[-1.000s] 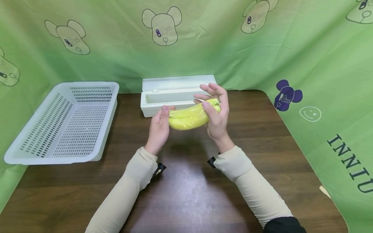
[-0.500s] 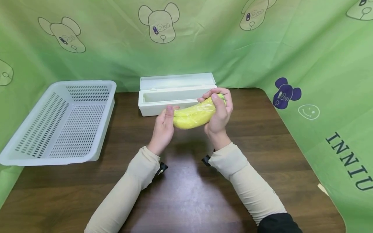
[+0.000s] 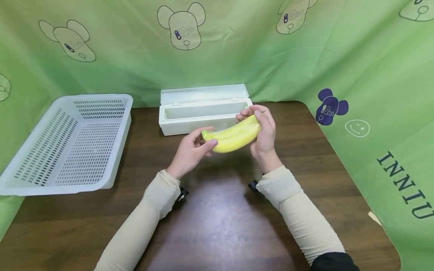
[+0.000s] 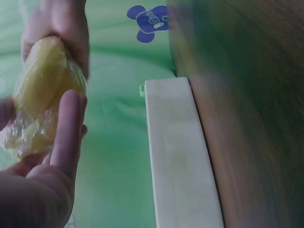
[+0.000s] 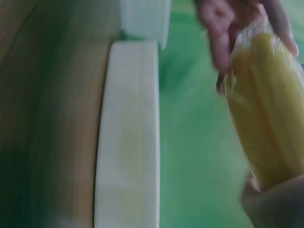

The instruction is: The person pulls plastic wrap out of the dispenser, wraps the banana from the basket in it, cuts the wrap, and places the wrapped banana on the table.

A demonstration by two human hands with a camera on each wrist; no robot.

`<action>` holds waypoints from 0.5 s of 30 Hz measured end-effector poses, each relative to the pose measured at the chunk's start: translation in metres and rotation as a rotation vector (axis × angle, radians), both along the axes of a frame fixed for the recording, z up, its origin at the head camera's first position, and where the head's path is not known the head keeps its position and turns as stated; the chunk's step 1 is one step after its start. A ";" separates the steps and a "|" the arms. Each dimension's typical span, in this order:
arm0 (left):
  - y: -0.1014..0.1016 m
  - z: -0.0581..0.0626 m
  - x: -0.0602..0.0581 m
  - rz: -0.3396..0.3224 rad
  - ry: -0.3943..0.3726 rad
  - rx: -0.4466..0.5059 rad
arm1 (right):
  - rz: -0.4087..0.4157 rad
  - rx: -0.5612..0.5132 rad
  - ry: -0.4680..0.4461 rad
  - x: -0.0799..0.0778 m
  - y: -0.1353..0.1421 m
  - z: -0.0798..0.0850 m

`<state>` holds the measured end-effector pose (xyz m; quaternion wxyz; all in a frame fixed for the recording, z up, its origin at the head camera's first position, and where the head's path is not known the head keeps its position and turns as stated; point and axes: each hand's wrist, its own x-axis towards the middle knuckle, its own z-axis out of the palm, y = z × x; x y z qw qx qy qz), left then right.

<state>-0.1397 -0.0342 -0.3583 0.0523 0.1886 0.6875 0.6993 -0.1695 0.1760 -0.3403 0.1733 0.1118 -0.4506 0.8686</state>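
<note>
A bunch of bananas point(image 3: 234, 137), wrapped in shiny clear film, is held in the air above the table between both hands. My left hand point(image 3: 190, 153) grips the left end, thumb in front and fingers behind. Around the right end, my right hand point(image 3: 266, 139) curls with its thumb on top. Crinkled film shows on the bananas point(image 4: 42, 90) close to the left fingers in the left wrist view. Seen from the right wrist, at least two bananas point(image 5: 268, 104) lie side by side under the film. The hands partly cover both ends.
Just behind the hands stands a long white box point(image 3: 190, 126), its lid point(image 3: 203, 94) raised. On the left is a white perforated basket point(image 3: 115, 158). A green printed cloth point(image 3: 237, 56) hangs round the back and sides of the brown wooden table point(image 3: 217, 226).
The bananas have been turned; a greenish tip now shows at the left end. My left hand has shifted its grip, thumb now pointing right. My right hand has moved slightly right.
</note>
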 end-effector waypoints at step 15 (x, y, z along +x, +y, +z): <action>0.037 -0.025 -0.047 0.078 0.063 -0.439 | 0.090 0.911 -0.596 -0.014 0.078 -0.020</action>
